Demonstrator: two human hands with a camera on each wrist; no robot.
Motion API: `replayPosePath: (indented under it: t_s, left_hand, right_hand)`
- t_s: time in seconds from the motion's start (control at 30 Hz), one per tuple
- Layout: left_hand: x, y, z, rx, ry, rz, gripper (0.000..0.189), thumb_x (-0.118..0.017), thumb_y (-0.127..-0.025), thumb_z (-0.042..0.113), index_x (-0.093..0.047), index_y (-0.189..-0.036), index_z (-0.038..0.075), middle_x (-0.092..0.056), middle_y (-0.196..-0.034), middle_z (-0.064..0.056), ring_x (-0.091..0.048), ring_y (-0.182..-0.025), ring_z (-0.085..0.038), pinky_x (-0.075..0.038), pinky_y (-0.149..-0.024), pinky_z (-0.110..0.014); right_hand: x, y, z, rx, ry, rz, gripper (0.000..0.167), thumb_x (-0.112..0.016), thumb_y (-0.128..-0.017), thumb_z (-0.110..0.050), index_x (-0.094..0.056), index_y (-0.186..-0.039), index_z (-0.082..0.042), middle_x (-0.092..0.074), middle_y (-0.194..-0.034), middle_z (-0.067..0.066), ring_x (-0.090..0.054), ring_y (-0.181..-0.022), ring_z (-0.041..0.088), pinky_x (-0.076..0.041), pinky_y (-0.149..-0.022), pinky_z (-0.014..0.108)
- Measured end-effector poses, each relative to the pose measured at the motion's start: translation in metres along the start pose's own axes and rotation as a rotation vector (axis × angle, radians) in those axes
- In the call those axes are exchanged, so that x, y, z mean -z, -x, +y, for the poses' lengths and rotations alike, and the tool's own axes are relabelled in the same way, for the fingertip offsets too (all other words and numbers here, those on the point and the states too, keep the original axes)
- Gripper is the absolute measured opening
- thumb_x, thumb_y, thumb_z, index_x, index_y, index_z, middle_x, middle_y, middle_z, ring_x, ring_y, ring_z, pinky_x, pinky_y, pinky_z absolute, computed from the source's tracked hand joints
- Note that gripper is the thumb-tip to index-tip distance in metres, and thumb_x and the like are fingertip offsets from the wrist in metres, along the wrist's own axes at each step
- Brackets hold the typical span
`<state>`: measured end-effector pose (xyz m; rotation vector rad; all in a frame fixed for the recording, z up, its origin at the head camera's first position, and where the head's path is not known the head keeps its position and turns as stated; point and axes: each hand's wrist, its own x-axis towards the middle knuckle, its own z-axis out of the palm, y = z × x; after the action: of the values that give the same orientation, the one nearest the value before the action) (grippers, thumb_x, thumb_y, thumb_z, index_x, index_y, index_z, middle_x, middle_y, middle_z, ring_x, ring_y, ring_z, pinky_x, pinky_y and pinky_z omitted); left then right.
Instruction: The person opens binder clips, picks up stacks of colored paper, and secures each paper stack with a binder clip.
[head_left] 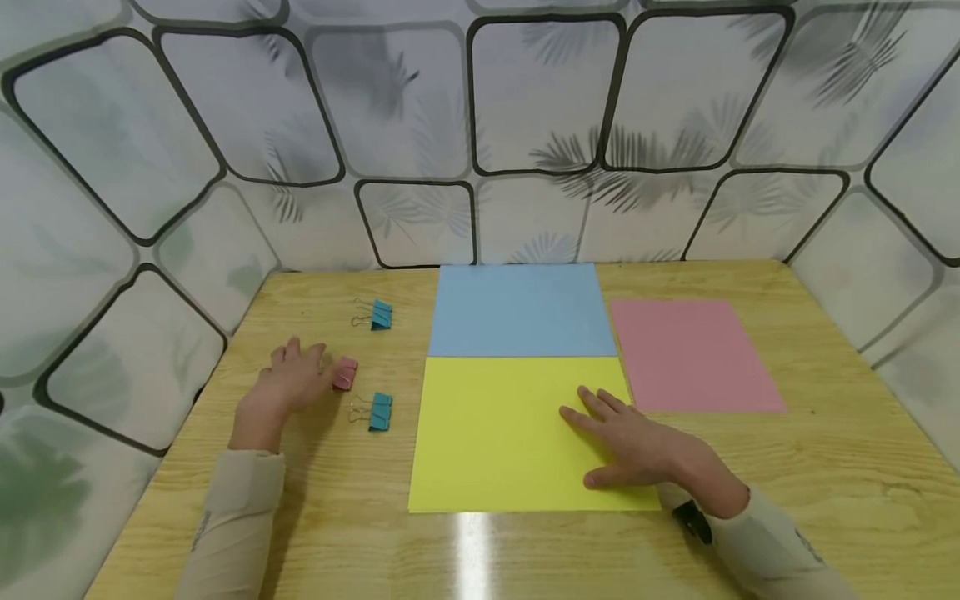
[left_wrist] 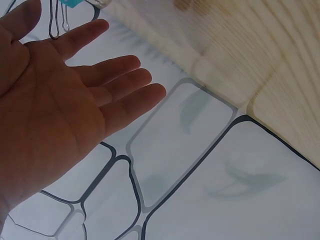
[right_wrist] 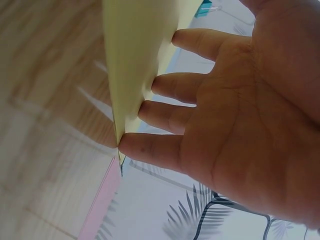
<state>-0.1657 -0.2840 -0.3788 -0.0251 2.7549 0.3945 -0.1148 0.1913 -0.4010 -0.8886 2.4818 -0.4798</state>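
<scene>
Left grip [head_left: 291, 383]: unclenched, fingers reaching to pink clip [head_left: 346, 374] | right grip [head_left: 639, 446]: unclenched, fingers spread on yellow sheet [head_left: 495, 433]

- A desk-like stationery spot; whether it belongs to a home or an office cannot be told.
- Wood-grain worktop [head_left: 337, 525].
- Leaf-printed wall covering [head_left: 540, 92], closing it in from nine through twelve to three o'clock.
- Stationery: yellow sheet [head_left: 495, 433] centrally, blue sheet [head_left: 521, 312] at twelve, pink sheet [head_left: 697, 357] toward two, binder clips [head_left: 381, 412] around ten.
</scene>
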Motion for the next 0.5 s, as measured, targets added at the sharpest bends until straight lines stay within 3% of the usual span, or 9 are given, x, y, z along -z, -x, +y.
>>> replayPosePath:
  t_s: [0.27,0.5]
  left_hand:
    - [0.001,-0.0037,-0.0017,-0.005,-0.048,-0.055,0.056,-0.026,-0.109,0.029,-0.031,-0.143,-0.016,-0.019,-0.146,-0.045,-0.015,-0.134,-0.062,-0.024,-0.105,-0.074]
    - [0.0015,-0.0064,-0.0022,-0.051,-0.091,-0.066,0.052,-0.024,-0.108,0.023,-0.042,-0.134,-0.019,-0.043,-0.133,-0.043,-0.042,-0.126,-0.057,-0.037,-0.104,-0.064]
  right_hand:
    - [0.0006,-0.0005,-0.0008,-0.005,0.011,0.01,0.087,-0.074,-0.089,-0.039,-0.029,-0.157,-0.008,-0.011,-0.161,0.029,-0.014,-0.145,0.053,-0.021,-0.109,0.072]
    - [0.0003,-0.0008,-0.0004,-0.009,-0.001,0.004,0.087,-0.074,-0.089,-0.039,-0.028,-0.157,-0.008,-0.01,-0.161,0.029,-0.012,-0.145,0.053,-0.02,-0.11,0.072]
